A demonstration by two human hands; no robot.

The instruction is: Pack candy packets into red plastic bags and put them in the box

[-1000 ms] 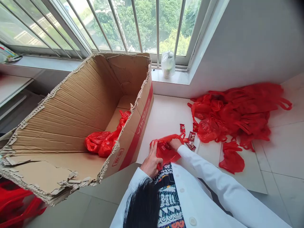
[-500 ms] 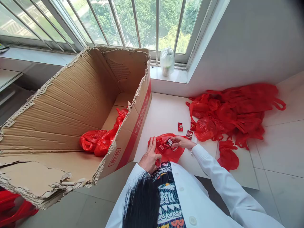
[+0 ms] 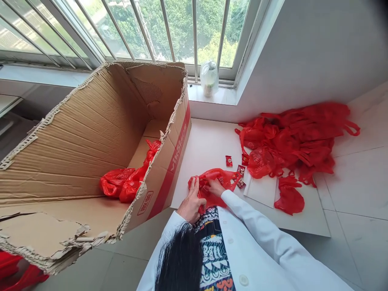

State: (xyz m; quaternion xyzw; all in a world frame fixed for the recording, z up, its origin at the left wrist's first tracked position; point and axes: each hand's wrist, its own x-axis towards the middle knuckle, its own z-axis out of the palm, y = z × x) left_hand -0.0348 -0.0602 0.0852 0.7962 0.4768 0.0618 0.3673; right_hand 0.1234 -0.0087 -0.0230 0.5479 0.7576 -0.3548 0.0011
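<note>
My left hand (image 3: 191,204) grips the near left edge of a red plastic bag (image 3: 214,174), its fingers closed on the thin film. My right hand (image 3: 216,187) reaches into the bag's mouth from the right; its fingertips are hidden by the film, so what they hold cannot be seen. A small red wrapped packet (image 3: 221,180) shows inside the bag. Just right of the bag, several more packets lie on the white tabletop, among them a dark red one (image 3: 241,184) close to its rim and a lone one (image 3: 228,161) farther back.
A big torn cardboard box (image 3: 151,161) stands to the left, with filled red bags (image 3: 121,182) inside. A heap of red bags (image 3: 297,141) covers the right of the table (image 3: 209,137). One red bag (image 3: 289,195) lies apart. A clear bag (image 3: 209,79) sits on the windowsill.
My right hand has moved left and down into the bag. The packets at its fingers no longer show there, and more packets are visible beside the bag. My left hand keeps its hold.
</note>
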